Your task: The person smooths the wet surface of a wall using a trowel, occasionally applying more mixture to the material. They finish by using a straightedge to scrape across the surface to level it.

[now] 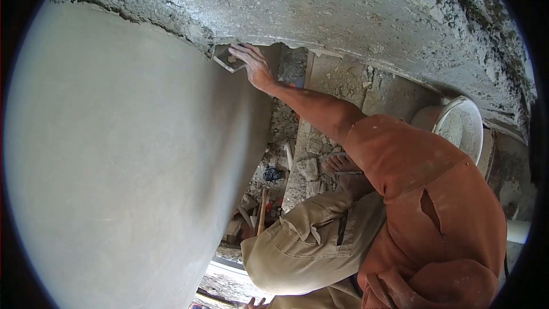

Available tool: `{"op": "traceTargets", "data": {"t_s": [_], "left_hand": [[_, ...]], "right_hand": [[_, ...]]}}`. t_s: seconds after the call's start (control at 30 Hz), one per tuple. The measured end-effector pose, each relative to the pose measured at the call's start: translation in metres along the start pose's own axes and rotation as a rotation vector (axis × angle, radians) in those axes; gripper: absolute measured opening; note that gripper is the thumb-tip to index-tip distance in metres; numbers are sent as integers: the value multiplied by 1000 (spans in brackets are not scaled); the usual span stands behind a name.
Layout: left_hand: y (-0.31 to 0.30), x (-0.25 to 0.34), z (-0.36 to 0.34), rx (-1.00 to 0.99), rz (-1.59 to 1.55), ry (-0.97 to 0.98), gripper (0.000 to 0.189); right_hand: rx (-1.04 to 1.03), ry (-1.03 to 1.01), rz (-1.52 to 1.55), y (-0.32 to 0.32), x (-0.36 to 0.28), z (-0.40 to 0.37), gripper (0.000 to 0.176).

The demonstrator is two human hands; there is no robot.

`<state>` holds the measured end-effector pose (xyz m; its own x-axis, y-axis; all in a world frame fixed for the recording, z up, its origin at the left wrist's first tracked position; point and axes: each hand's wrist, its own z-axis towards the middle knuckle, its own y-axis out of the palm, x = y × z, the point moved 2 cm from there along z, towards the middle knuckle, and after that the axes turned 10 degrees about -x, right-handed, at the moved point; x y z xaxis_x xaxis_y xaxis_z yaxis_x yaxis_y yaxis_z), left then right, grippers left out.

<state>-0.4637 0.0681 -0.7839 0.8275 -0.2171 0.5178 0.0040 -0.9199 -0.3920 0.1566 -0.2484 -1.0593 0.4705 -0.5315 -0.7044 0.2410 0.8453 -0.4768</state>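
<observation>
My right hand (254,67) reaches out to the top of a smooth grey plastered surface (120,137), with its fingers laid over a small flat tool (227,62). The tool lies against the plaster, just below the rough edge of the wall. Most of its grip is hidden by my fingers. Only the fingertips of my left hand (255,303) show at the bottom edge; they look apart, and nothing is visible in them.
Rough masonry (354,17) runs across the top. A white bucket (463,129) stands at the right behind my orange sleeve. Rubble and broken pieces (309,169) lie around my bare foot (341,163). A wooden stick (262,212) leans near my bent knee.
</observation>
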Motion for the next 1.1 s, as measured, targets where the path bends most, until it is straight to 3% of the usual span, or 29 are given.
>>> {"op": "traceTargets", "data": {"t_s": [0.23,0.3,0.4,0.47,0.53,0.6,0.67,0.8,0.93,1.1], "left_hand": [[7,8,7,32,-45,-64,54],[7,10,9,34,-56,-69,54],[8,13,13,37,-71,-78,54],[8,13,15,35,-76,-73,54],[6,11,14,32,-81,-62,54],[4,9,11,38,-84,-70,54],[1,9,6,46,-92,-84,54],[1,8,-4,60,-106,-108,54],[-2,7,-8,68,-119,-115,54],[-5,13,-3,62,-106,-121,55]], "right_hand": [[7,101,14,26,2,19,63],[68,201,154,32,-3,16,67],[120,171,277,34,-16,3,69],[57,164,297,37,-16,-26,72],[-210,145,237,39,-19,-47,73],[-167,131,209,41,-15,-48,65],[98,177,244,25,-19,-26,62],[114,261,205,37,-6,2,61],[144,321,166,59,-38,-17,56],[13,589,260,79,-134,-83,61]]}}
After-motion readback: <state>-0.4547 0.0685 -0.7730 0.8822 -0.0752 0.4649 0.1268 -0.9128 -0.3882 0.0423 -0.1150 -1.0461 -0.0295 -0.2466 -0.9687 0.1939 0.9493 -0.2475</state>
